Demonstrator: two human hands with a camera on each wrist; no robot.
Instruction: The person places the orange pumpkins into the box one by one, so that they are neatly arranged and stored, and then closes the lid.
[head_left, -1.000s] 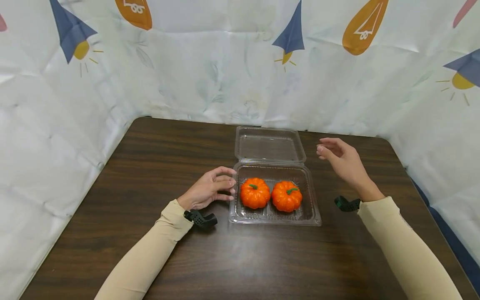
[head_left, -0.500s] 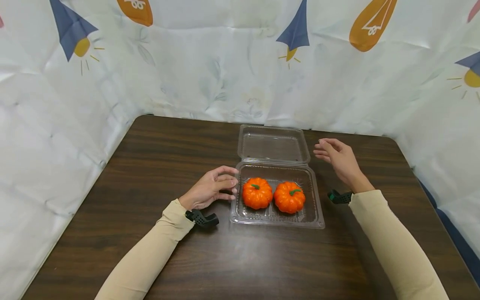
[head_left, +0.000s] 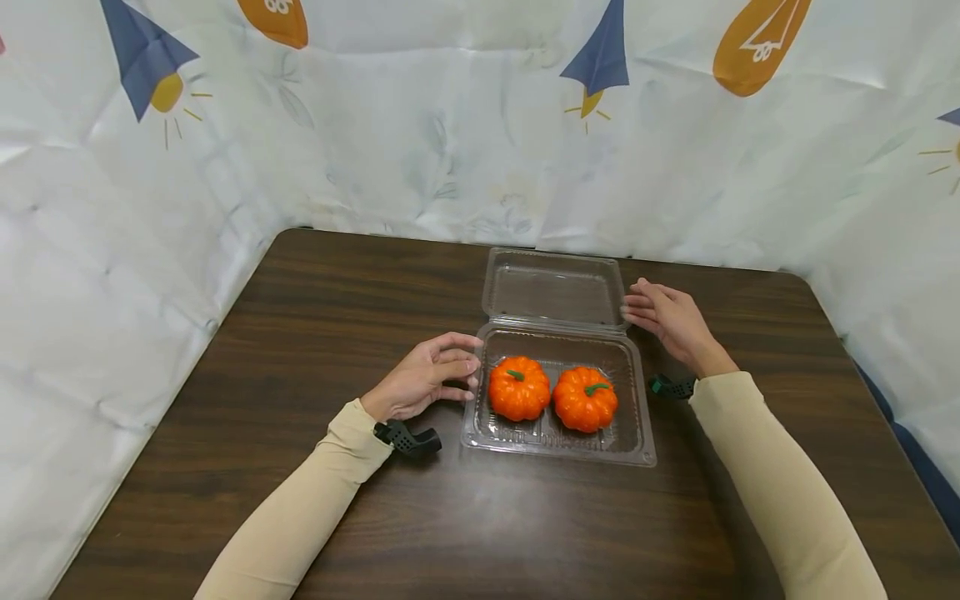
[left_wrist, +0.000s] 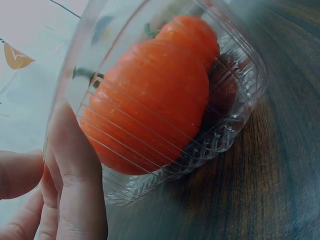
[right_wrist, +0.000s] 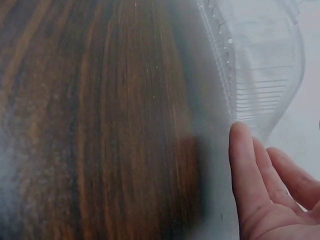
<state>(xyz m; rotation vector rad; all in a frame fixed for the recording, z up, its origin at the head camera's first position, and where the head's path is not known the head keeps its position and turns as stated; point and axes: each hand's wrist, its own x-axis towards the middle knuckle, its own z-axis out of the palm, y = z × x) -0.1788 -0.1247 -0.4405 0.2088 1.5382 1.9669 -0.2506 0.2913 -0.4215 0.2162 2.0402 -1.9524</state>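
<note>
A clear plastic clamshell box (head_left: 637, 433) lies open on the dark wooden table (head_left: 315, 300), its lid (head_left: 553, 287) folded back flat behind it. Two small orange pumpkins (head_left: 519, 388) (head_left: 585, 399) with green stems sit side by side in the tray. My left hand (head_left: 427, 379) rests at the tray's left wall with fingers loosely curled; in the left wrist view its fingers (left_wrist: 75, 185) lie against the clear wall beside the near pumpkin (left_wrist: 150, 105). My right hand (head_left: 663, 315) reaches the lid's right edge with straight fingers; the right wrist view shows a fingertip (right_wrist: 242, 150) at the lid's rim (right_wrist: 260, 85).
White cloth printed with blue caps and orange bulbs (head_left: 465, 117) walls the table on the back and both sides. Black wrist mounts (head_left: 408, 439) (head_left: 670, 386) sit at both cuffs. The table's bare wood spreads to the left and front of the box.
My right hand has moved left and down from the open air to the lid's right edge. The left hand has stayed at the tray's left wall.
</note>
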